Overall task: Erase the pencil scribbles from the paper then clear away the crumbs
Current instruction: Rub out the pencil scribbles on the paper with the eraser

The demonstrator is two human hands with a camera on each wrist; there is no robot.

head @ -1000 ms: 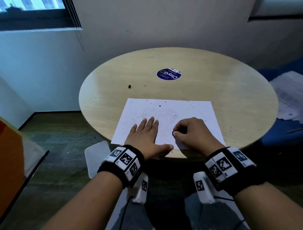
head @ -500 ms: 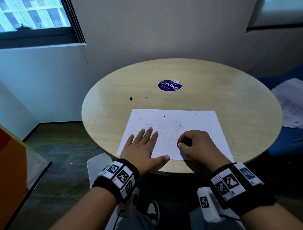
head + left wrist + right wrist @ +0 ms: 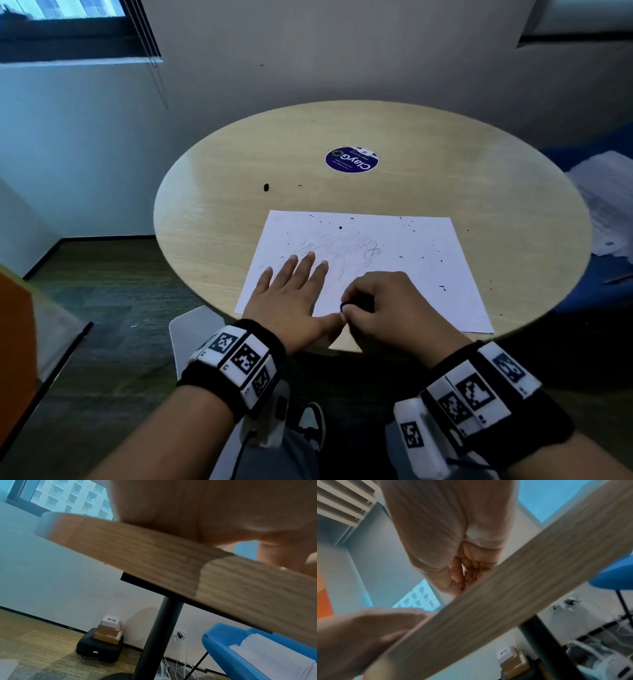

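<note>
Paper (image 3: 394, 260) flat on desk (image 3: 479, 178), near edge | left hand (image 3: 291, 301) spread flat, pinning sheet | right hand (image 3: 387, 305) pinching small dark eraser (image 3: 343, 306) | faint scribbles (image 3: 352, 250) remaining, crumbs (image 3: 424, 246) scattered | risk: sheet creasing or sliding if pinning pressure drops.

White paper (image 3: 394, 260) lying flat, lower centre of the head view, near edge at the table's rim. Faint grey pencil scribbles (image 3: 346, 251) across its middle. Dark crumbs (image 3: 442, 287) scattered over upper and right parts. Small dark eraser (image 3: 343, 306) pinched at the lower edge.
</note>
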